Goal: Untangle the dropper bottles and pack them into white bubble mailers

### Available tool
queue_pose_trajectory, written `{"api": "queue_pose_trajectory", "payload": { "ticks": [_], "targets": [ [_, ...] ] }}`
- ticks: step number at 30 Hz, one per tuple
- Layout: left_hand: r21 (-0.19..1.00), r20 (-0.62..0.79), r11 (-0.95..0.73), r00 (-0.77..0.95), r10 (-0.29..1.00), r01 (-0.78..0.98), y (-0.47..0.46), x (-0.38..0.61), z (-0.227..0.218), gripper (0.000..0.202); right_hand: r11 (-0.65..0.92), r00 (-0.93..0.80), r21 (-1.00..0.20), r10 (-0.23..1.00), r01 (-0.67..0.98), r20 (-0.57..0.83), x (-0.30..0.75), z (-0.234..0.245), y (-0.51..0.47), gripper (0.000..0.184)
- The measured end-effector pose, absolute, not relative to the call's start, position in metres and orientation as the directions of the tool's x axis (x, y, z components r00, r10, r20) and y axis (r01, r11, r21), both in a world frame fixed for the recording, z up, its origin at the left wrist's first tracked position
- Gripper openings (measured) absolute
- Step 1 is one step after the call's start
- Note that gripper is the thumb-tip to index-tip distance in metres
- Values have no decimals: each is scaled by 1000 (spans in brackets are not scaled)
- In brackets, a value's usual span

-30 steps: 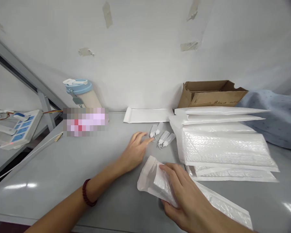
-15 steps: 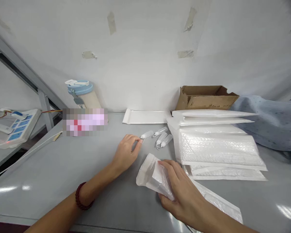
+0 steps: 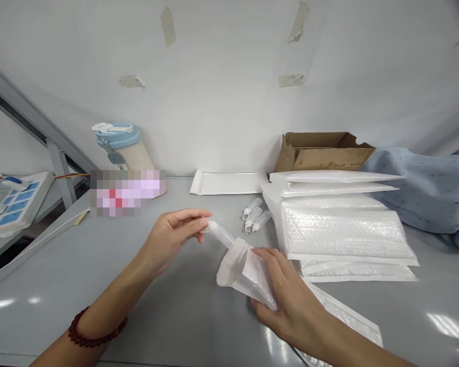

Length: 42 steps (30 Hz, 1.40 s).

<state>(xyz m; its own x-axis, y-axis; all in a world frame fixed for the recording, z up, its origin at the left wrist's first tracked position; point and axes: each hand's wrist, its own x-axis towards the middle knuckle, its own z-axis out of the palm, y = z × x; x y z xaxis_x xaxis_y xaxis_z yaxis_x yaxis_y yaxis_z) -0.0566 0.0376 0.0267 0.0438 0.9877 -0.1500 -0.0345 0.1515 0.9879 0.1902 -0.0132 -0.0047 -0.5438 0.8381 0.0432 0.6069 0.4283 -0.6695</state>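
Note:
Between thumb and fingers, my left hand (image 3: 179, 234) pinches the capped end of a small clear plastic bottle (image 3: 222, 234). The bottle's far end is at the mouth of a white bubble mailer (image 3: 248, 270); whether it is inside cannot be made out. My right hand (image 3: 286, 295) is wrapped around that mailer, which bulges open toward the left. Behind it, several similar small bottles (image 3: 255, 216) with thin loops lie on the table.
A pile of white bubble mailers (image 3: 344, 234) lies at the right, and another mailer (image 3: 346, 313) is under my right forearm. A flat white mailer (image 3: 229, 183), a cardboard box (image 3: 329, 158) and a blue-lidded tumbler (image 3: 122, 148) are along the wall. Blue cloth (image 3: 421, 188) is at far right.
My left hand has picked up one of the small bottles from the table and brought it to the mailer's opening. My right hand keeps its hold on the mailer.

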Motion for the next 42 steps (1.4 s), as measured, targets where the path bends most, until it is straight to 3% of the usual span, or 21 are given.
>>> {"api": "queue_pose_trajectory", "payload": {
  "ticks": [5,9,15,19,24,28,31,34,38,42],
  "targets": [
    [945,-316,326,320,893,24,34,-46,22,13,449,-547,-659,835,603,69,192,-6,-14,69],
    [904,-418,413,443,793,112,35,-39,15,15,454,-543,-663,835,595,85,191,-6,-13,68],
    [928,-367,296,430,825,225,26,-29,14,20,444,-543,-672,836,593,74,192,-5,-15,62],
    [946,-318,259,399,860,196,27,-29,10,21,368,-514,-684,858,630,-11,196,-1,-14,51],
    [929,-359,287,391,847,232,32,-30,0,23,245,-440,-727,894,641,-87,198,1,-4,27],
    [886,-369,222,331,868,406,27,-27,1,21,215,-416,-719,902,660,-112,199,-4,2,26],
    [892,-331,195,295,896,407,22,-23,7,21,164,-388,-755,913,635,-128,198,-5,2,24],
    [895,-359,198,383,851,399,18,-19,14,19,154,-371,-783,923,602,-103,195,-2,-1,24],
    [902,-288,14,577,764,432,13,-17,12,21,124,-413,-815,899,565,-150,189,-1,-8,25],
    [926,-343,121,666,662,357,12,-18,9,18,109,-455,-861,878,497,-152,183,-2,-14,24]
  ]
}}
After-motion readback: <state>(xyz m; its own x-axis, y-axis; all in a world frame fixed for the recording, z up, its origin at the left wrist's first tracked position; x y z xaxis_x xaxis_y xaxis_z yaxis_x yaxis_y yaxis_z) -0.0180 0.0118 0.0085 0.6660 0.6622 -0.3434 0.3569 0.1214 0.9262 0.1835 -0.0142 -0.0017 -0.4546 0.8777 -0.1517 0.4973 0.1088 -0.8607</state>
